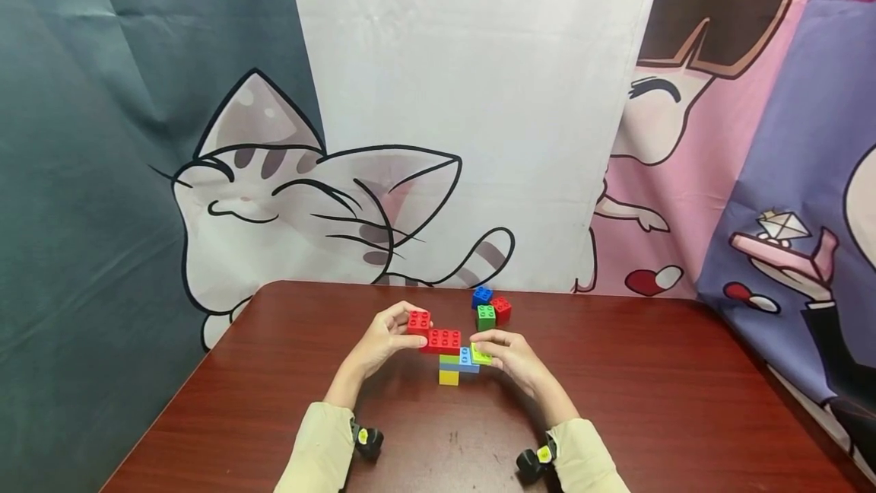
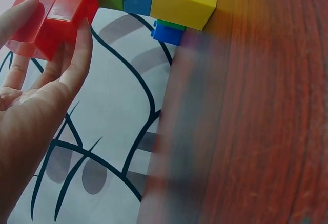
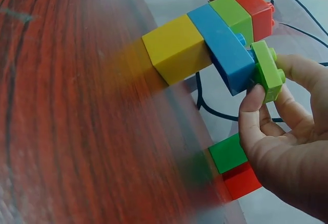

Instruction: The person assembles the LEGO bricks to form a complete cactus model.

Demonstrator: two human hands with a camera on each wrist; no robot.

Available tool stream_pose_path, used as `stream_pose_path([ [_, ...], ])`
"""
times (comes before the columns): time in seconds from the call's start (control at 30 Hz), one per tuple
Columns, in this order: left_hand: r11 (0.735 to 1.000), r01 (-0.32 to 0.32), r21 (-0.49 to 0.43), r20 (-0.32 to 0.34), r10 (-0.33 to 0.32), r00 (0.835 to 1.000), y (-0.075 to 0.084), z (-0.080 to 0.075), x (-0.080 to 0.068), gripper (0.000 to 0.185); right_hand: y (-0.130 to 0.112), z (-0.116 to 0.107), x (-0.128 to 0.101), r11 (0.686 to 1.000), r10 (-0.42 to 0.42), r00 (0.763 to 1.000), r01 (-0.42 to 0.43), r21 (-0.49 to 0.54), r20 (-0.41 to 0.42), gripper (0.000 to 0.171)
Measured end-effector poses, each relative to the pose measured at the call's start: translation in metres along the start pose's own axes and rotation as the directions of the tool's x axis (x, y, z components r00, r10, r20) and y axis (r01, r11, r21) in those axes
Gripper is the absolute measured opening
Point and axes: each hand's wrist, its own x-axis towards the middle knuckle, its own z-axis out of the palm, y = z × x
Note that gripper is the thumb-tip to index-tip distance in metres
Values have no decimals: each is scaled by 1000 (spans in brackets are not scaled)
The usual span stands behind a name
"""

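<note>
We saw a small stack of plastic studded building bricks (image 1: pixel 452 360) near the middle of the dark red wooden table (image 1: pixel 650 402): a yellow square brick (image 1: pixel 449 377) at the base on the tabletop, a green brick and a long blue brick (image 3: pixel 223 43) above it, and a long red brick (image 1: pixel 444 340) on top, overhanging to the left.

The left hand (image 1: pixel 385 341) pinched a small red square brick (image 1: pixel 419 321) between thumb and fingers, at the left end of the long red brick and touching it; the left wrist view showed fingers wrapped behind that red brick.

The right hand (image 1: pixel 512 356) pinched a thin lime-green flat brick (image 3: pixel 267 70) between thumb and fingertips, pressed against the right end of the long blue brick.

Behind the stack, well apart from both hands, sat three loose square bricks clustered together: a blue one (image 1: pixel 482 296), a red one (image 1: pixel 501 309) and a green one (image 1: pixel 486 316).

Both forearms wore pale cream sleeves (image 1: pixel 322 447). Behind the table hung a printed cloth backdrop with a cartoon cat (image 1: pixel 274 189).
</note>
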Motion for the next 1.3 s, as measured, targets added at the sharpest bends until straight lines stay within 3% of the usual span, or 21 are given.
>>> stream_pose_path([
  [0.47, 1000, -2, -26, 18, 2, 1000, -1, -2, 2, 46, 1, 5, 3, 997, -36, 997, 31, -72, -65, 33],
  [1.03, 999, 22, -32, 7, -22, 1000, 0, -1, 2, 46, 1, 0, 1, 996, 2, 999, 3, -89, 51, 45],
  [1.3, 999, 22, -34, 9, -21, 1000, -1, -1, 1, 46, 1, 2, 0, 1000, 28, 995, -29, 5, 96, 49],
])
